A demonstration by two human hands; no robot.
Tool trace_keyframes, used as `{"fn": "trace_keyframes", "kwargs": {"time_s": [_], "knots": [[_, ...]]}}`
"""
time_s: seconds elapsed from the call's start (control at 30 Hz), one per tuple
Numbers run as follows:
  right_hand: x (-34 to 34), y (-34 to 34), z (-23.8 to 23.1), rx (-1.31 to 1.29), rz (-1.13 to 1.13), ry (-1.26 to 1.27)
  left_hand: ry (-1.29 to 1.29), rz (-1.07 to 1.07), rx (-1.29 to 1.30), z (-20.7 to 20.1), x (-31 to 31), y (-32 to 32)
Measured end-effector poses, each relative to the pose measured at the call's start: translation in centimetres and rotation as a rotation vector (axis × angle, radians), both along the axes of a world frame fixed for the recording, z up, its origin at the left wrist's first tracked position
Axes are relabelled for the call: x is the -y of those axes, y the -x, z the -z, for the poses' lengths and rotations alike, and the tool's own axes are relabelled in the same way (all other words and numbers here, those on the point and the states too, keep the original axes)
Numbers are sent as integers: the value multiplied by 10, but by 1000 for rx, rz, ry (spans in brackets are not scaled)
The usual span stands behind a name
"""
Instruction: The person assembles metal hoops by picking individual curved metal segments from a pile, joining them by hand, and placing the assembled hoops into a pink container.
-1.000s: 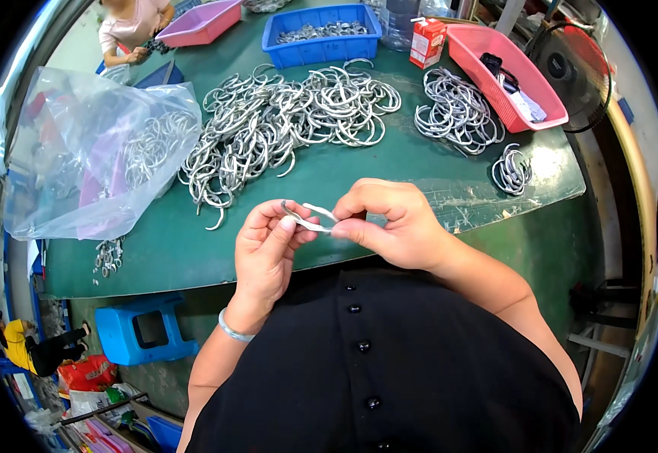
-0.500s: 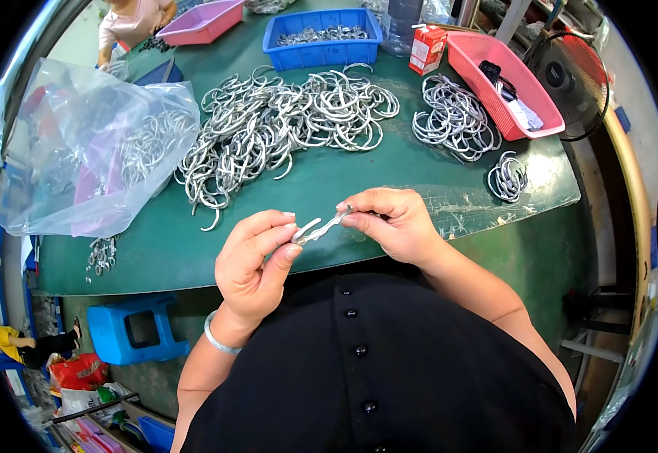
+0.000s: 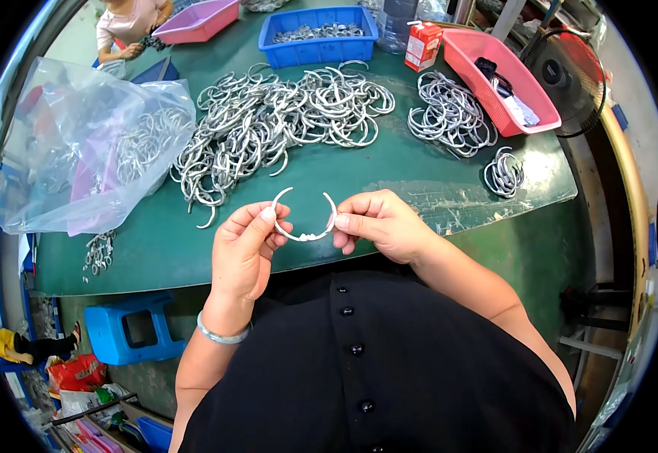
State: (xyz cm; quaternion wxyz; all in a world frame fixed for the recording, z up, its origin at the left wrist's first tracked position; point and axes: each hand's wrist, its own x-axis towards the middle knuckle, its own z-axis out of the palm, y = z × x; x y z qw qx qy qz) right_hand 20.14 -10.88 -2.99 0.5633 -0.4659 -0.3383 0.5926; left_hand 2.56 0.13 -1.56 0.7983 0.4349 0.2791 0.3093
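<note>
An open silver cuff bracelet [image 3: 306,238], with a raised ornament at its middle, is held between both hands over the table's near edge. Its gap faces away from me. My left hand [image 3: 247,245] pinches one side of the band, and my right hand [image 3: 378,225] pinches the other. Beyond them lies a large heap of similar silver cuffs [image 3: 268,124]. Toward the right are a smaller pile of cuffs [image 3: 454,117] and a little bunch of them [image 3: 504,174].
A clear plastic bag [image 3: 95,151] with silver pieces lies left, small rings [image 3: 101,253] beside it. At the back stand a blue bin [image 3: 318,53], a red-and-white carton [image 3: 423,47] and a pink basket [image 3: 503,83]. A fan [image 3: 567,79] is far right; another person [image 3: 129,30] sits far left.
The cuff has been turned from nearly edge-on to showing its full open curve. My left fingers have shifted along its side, and my right hand has drawn slightly nearer to me.
</note>
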Motion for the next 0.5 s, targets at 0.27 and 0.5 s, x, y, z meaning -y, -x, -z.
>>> {"fn": "trace_keyframes", "kwargs": {"time_s": [0.27, 0.5], "knots": [[-1, 1, 2, -29, -1, 19, 56, -1, -14, 2, -1, 2], [-1, 4, 4, -45, 8, 23, 43, 31, -4, 6, 0, 5]]}}
